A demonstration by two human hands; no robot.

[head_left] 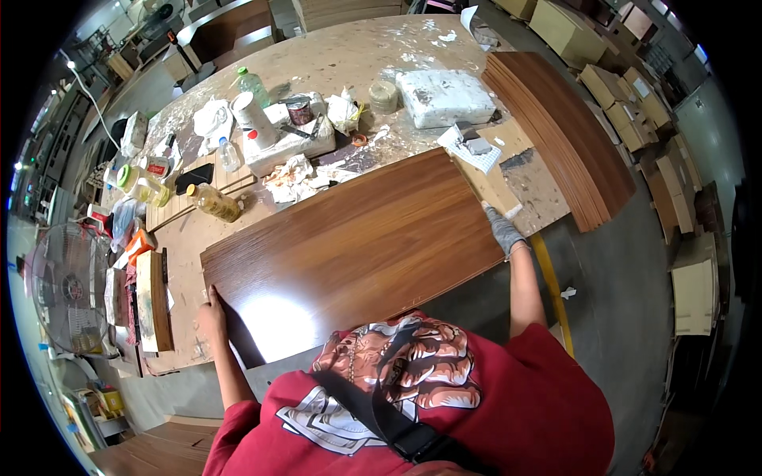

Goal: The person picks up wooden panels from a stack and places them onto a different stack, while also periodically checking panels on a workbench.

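Observation:
A large glossy brown wood-grain panel (pixel 357 246) lies flat on the workbench (pixel 349 55) in front of me. My left hand (pixel 211 312), bare, grips the panel's near left corner. My right hand (pixel 503 230), in a grey glove, holds the panel's right edge, next to a light wooden board (pixel 494 186) lying at that end. My red shirt fills the lower part of the view.
Bottles (pixel 214 202), a white roll (pixel 254 119), rags, a tin (pixel 300 111) and a white block (pixel 443 97) crowd the bench behind the panel. Stacked brown panels (pixel 567 131) lie at the right. A fan (pixel 67 289) stands at left. Cardboard boxes (pixel 635 111) line the floor on the right.

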